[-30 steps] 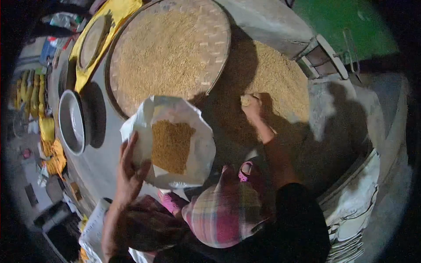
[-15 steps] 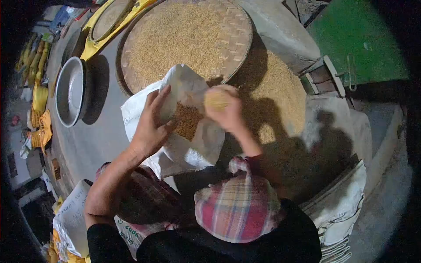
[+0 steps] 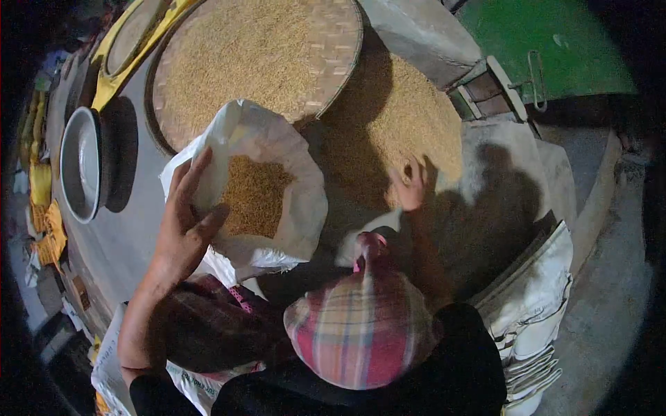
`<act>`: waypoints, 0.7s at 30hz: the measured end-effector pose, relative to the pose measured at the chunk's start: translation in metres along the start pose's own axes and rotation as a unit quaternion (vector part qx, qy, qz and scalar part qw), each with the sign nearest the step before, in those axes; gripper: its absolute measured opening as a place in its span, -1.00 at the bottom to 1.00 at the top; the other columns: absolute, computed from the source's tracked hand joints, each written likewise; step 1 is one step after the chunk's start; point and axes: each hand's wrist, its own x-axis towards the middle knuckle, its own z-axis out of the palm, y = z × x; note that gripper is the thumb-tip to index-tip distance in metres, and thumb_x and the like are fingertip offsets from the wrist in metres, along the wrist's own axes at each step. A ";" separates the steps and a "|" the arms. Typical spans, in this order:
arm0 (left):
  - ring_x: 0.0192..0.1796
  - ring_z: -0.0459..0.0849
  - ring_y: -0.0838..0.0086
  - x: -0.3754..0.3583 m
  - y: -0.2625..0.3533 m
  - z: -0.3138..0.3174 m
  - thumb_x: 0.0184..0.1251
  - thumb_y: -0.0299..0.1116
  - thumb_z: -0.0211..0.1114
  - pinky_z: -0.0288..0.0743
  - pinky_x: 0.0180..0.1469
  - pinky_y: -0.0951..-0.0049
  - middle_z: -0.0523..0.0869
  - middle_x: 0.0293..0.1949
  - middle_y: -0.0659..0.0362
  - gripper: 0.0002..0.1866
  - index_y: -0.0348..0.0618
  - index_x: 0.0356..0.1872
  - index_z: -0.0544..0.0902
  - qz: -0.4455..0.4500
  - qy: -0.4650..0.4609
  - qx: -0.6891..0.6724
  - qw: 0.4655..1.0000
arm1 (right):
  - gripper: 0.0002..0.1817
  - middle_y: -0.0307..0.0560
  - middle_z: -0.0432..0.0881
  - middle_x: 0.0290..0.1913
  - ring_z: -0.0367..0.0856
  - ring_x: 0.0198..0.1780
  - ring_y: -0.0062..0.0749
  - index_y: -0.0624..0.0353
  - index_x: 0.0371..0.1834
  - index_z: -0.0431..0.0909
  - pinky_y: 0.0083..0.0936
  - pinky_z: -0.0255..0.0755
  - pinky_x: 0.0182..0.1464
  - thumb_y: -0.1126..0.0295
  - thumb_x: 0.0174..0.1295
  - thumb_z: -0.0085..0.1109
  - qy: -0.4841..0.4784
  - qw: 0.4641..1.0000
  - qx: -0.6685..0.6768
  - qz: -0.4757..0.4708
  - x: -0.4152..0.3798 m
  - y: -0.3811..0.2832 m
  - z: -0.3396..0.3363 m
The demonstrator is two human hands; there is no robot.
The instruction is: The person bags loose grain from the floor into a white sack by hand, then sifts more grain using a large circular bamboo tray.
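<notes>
Your left hand (image 3: 186, 220) lies against the sack (image 3: 305, 197), thumb and fingers apart; whether it pinches the edge, I cannot tell. Your right hand (image 3: 411, 186), fingers spread, is at the grain pile (image 3: 420, 111), right of the sack.

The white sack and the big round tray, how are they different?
The white sack has a crumpled, uneven rim, while the woven tray has a smooth, round one. The sack is white; the tray is brownish. The left hand touches the sack, but no hand touches the tray. Both hold grain.
</notes>
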 end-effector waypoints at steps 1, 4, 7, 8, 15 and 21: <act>0.28 0.12 0.35 0.001 0.001 0.001 -0.02 -0.64 0.10 -0.01 0.29 0.41 0.19 0.19 0.11 -0.33 -0.24 0.23 0.18 -0.001 0.000 0.004 1.000 | -0.33 0.15 0.25 0.13 0.21 0.16 -0.02 0.06 0.17 0.26 -0.18 0.09 0.17 0.12 -0.03 0.24 0.025 0.999 -0.042 0.020 -0.003 0.039 -0.001; 0.27 0.14 0.36 0.002 0.005 0.005 -0.02 -0.64 0.09 0.01 0.28 0.42 0.18 0.19 0.10 -0.33 -0.24 0.24 0.17 -0.023 0.003 0.025 0.999 | -0.27 0.16 0.23 0.15 0.15 0.19 0.07 -0.03 0.25 0.16 -0.13 -0.01 0.22 0.01 -0.01 0.17 0.023 0.995 -0.098 0.017 0.001 0.057 0.002; 0.26 0.16 0.32 0.000 0.008 0.006 -0.01 -0.71 0.05 0.06 0.26 0.43 0.18 0.16 0.07 -0.33 -0.25 0.24 0.15 -0.043 0.015 0.012 0.999 | -0.25 0.12 0.17 0.22 0.11 0.22 0.10 -0.11 0.25 0.16 -0.10 -0.05 0.24 -0.08 -0.02 0.14 -0.039 0.989 -0.144 0.006 -0.003 0.032 0.027; 0.25 0.16 0.32 -0.002 0.009 0.005 -0.01 -0.71 0.05 0.08 0.25 0.43 0.18 0.16 0.07 -0.33 -0.25 0.24 0.15 -0.048 0.014 0.016 0.999 | -0.26 0.06 0.11 0.27 0.11 0.24 0.07 -0.12 0.24 0.18 -0.11 -0.06 0.25 -0.11 -0.03 0.14 -0.063 0.983 -0.168 -0.029 -0.006 0.011 0.040; 0.25 0.16 0.31 -0.009 0.010 0.004 -0.01 -0.71 0.04 0.09 0.25 0.42 0.16 0.17 0.05 -0.32 -0.24 0.25 0.14 -0.083 0.029 0.035 0.996 | -0.32 0.02 0.24 0.19 0.09 0.25 0.03 -0.24 0.22 0.21 -0.04 -0.06 0.22 -0.07 -0.02 0.11 -0.061 0.959 -0.220 -0.167 -0.016 0.018 0.107; 0.25 0.16 0.31 -0.002 0.003 0.005 0.02 -0.69 0.08 0.10 0.24 0.42 0.17 0.15 0.04 -0.33 -0.21 0.25 0.14 -0.017 0.027 0.051 0.998 | -0.38 0.07 0.44 0.05 0.41 0.04 -0.20 -0.02 0.06 0.43 -0.24 0.25 0.04 0.00 -0.10 0.25 -0.168 0.959 -0.229 0.011 0.066 -0.027 0.074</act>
